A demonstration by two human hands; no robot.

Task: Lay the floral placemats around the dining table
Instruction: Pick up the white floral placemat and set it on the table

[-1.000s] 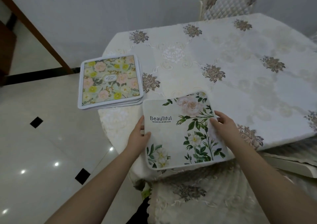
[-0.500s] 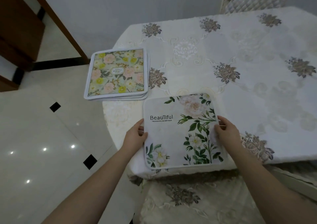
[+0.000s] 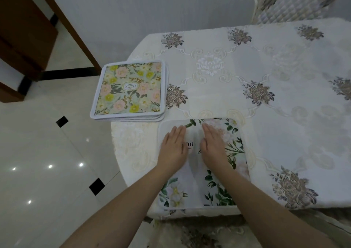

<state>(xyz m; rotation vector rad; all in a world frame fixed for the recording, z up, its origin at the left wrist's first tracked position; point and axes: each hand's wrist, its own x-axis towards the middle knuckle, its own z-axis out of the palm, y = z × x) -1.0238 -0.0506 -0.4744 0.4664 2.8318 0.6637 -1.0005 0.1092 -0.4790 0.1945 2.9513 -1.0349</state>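
Both palms, left hand (image 3: 175,146) and right hand (image 3: 213,146), lie open on the mat (image 3: 197,181) at the table's (image 3: 266,134) six-o'clock edge; stack (image 3: 130,90) at ten; tiled floor (image 3: 47,153) beyond.

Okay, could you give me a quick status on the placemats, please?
Left hand and right hand open, flat on white rose-print placemat. It lies at near table edge. Stack of green floral placemats waits alongside. Nothing blocking.

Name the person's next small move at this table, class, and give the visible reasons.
Probably lift both palms and reach for the stack of yellow-and-pink floral placemats. The left hand and right hand lie flat on the white placemat with green leaves, which already rests flat at the near table edge; the stack is unlaid.
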